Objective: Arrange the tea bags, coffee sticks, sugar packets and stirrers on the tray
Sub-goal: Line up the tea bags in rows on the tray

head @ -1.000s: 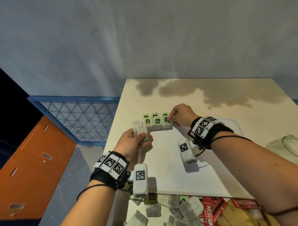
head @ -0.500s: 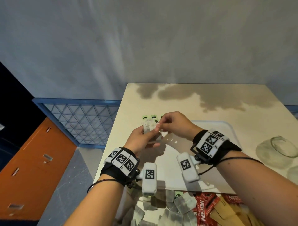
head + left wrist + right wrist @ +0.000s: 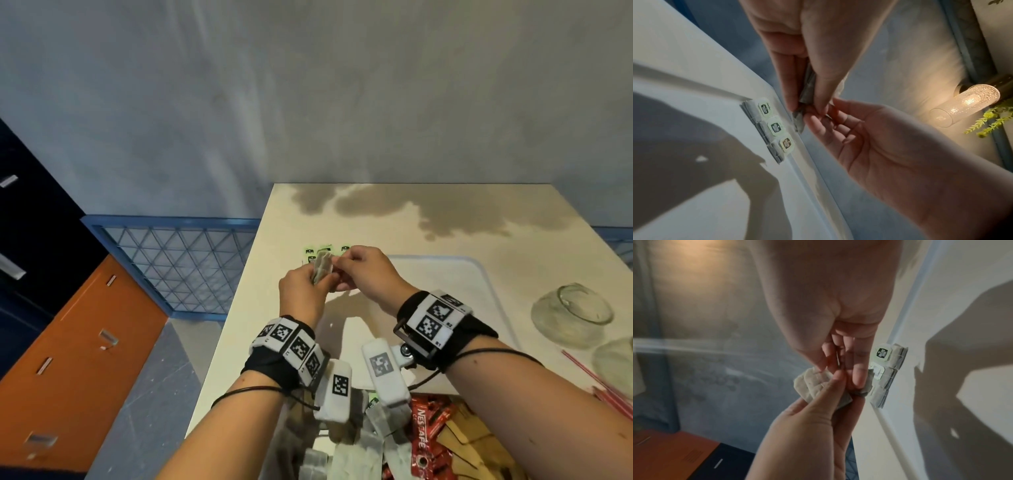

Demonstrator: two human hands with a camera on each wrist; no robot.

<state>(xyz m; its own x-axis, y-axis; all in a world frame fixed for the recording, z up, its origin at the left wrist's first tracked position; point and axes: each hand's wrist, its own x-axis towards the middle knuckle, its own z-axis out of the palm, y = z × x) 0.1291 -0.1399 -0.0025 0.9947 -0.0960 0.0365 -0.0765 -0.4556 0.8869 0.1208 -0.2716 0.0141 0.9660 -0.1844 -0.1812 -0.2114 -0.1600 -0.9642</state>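
Observation:
My left hand (image 3: 317, 282) grips a small stack of grey tea bags (image 3: 322, 267) above the far left corner of the white tray (image 3: 455, 274). My right hand (image 3: 340, 270) meets it there, and its fingertips (image 3: 857, 379) pinch one tea bag of the stack (image 3: 816, 384). The left wrist view shows the stack (image 3: 807, 91) between my left thumb and fingers, with the right hand (image 3: 818, 116) reaching in from below. A row of tea bags with green tags (image 3: 323, 249) lies in that tray corner, also in view as the row (image 3: 774, 128) and the row (image 3: 885, 369).
Loose tea bags (image 3: 373, 435), red coffee sticks (image 3: 424, 431) and brown sugar packets (image 3: 469, 442) lie piled near me. Two glass jars (image 3: 572, 311) and red stirrers (image 3: 603, 383) are at the right. The table's left edge (image 3: 236, 308) drops to the floor.
My right hand left the row of tea bags on the tray and came over to the stack in my left hand. Both hands now meet above the tray corner.

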